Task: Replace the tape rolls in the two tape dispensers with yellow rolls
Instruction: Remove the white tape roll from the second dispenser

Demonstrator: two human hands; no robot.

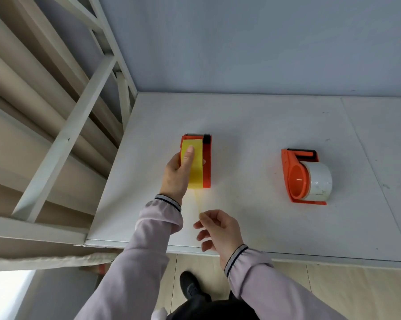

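Observation:
An orange tape dispenser [207, 162] stands at the left of the white table [252, 125] with a yellow tape roll [198, 167] in it. My left hand [177, 175] grips this dispenser from the left, with the index finger pressed along the top of the yellow roll. A thin, see-through yellow strip of tape [198, 203] runs from the roll toward me. My right hand [218, 228] pinches the strip's end between thumb and finger. To the right lies a second orange tape dispenser [295, 179] on its side, holding a white roll [320, 181].
The table's near edge [241, 250] lies just under my right wrist. A white metal frame [63, 139] with beige rolls behind it stands to the left. A grey wall closes the back. My dark shoe [191, 285] shows on the floor below.

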